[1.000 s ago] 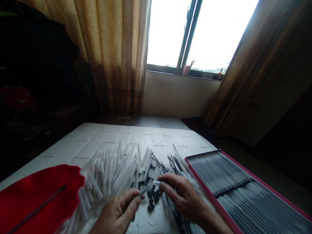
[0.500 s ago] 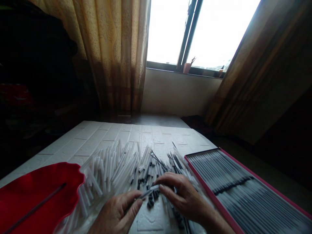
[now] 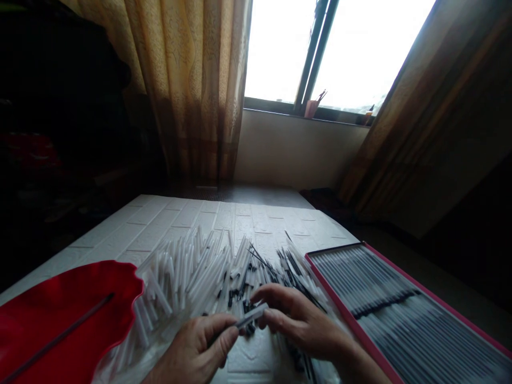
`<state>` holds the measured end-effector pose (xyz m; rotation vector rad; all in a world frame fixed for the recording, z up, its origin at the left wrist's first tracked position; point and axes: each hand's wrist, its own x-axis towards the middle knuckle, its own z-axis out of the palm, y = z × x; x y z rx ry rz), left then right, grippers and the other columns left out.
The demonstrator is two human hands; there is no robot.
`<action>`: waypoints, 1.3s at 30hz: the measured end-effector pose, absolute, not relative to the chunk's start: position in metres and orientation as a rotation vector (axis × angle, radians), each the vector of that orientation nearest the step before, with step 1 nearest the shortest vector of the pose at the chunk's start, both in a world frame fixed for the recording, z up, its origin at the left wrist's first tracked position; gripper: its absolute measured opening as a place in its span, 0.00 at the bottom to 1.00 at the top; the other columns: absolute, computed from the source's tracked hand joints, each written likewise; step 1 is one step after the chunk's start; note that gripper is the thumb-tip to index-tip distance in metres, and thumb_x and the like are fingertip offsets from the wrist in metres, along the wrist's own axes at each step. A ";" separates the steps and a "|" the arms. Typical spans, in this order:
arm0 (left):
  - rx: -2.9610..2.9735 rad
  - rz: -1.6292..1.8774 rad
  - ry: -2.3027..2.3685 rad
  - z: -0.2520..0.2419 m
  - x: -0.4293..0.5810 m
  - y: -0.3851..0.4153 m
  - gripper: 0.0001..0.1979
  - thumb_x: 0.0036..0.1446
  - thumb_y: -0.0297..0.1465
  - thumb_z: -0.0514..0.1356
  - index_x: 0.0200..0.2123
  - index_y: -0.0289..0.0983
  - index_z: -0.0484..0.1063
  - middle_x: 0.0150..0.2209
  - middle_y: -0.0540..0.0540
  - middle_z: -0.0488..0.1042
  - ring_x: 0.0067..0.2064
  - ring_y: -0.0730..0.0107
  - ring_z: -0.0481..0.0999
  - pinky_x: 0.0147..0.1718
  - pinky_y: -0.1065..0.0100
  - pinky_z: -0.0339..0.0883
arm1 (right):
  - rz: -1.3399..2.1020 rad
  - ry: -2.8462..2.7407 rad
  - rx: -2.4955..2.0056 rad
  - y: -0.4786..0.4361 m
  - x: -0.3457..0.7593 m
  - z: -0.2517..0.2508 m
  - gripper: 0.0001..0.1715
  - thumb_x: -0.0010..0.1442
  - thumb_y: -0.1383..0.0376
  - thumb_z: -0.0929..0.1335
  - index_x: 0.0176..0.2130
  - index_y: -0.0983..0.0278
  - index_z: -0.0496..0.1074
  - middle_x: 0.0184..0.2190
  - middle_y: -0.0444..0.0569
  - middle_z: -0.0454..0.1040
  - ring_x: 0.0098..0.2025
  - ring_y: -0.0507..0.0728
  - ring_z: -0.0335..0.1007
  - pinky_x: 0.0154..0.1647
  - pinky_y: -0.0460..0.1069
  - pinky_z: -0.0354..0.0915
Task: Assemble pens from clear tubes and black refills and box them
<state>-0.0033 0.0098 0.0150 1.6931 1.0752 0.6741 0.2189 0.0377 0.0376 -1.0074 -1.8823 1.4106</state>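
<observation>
My left hand [image 3: 200,344] pinches a thin dark stick between thumb and forefinger. A clear plastic tube [image 3: 253,316] surrounds the stick's far end and slants up to the right. My right hand [image 3: 298,317] is at the tube's tip, its thumb against or just below it and its forefinger raised apart. Beneath and beyond both hands lies a heap of clear tubes [image 3: 172,272], mixed with small black pieces [image 3: 236,293]. Thin dark sticks [image 3: 294,272] are spread behind my right hand.
On the left stands a red scalloped tray [image 3: 68,288] with one dark stick [image 3: 60,338] in it. A pink-edged box [image 3: 334,296] on the right holds rows of sleeved sticks [image 3: 400,309]. The white brick-patterned tabletop [image 3: 192,216] extends towards the curtained window.
More of the clear tube shows between my hands now. My right thumb and forefinger have moved apart. The whole view has shifted slightly.
</observation>
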 end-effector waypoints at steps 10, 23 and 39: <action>1.606 0.602 1.039 0.011 0.005 0.001 0.26 0.60 0.52 0.52 0.34 0.36 0.76 0.19 0.55 0.60 0.22 0.74 0.60 0.22 0.75 0.53 | 1.427 -1.121 -0.910 0.044 0.199 0.022 0.35 0.58 0.37 0.60 0.37 0.64 0.73 0.34 0.52 0.76 0.33 0.56 0.70 0.30 0.47 0.62; 1.955 0.436 1.042 -0.011 0.010 0.002 0.17 0.63 0.35 0.49 0.33 0.37 0.77 0.27 0.48 0.77 0.29 0.66 0.75 0.27 0.74 0.62 | 1.765 -1.165 -0.766 0.030 0.176 0.004 0.41 0.58 0.35 0.58 0.46 0.64 0.75 0.48 0.58 0.75 0.48 0.63 0.71 0.47 0.56 0.62; 1.869 0.423 1.026 -0.002 0.013 0.001 0.18 0.62 0.33 0.49 0.25 0.38 0.74 0.26 0.51 0.72 0.26 0.71 0.66 0.23 0.75 0.57 | 1.921 -0.996 -0.922 0.030 0.165 0.005 0.44 0.47 0.31 0.64 0.29 0.70 0.76 0.22 0.53 0.77 0.25 0.55 0.73 0.32 0.50 0.64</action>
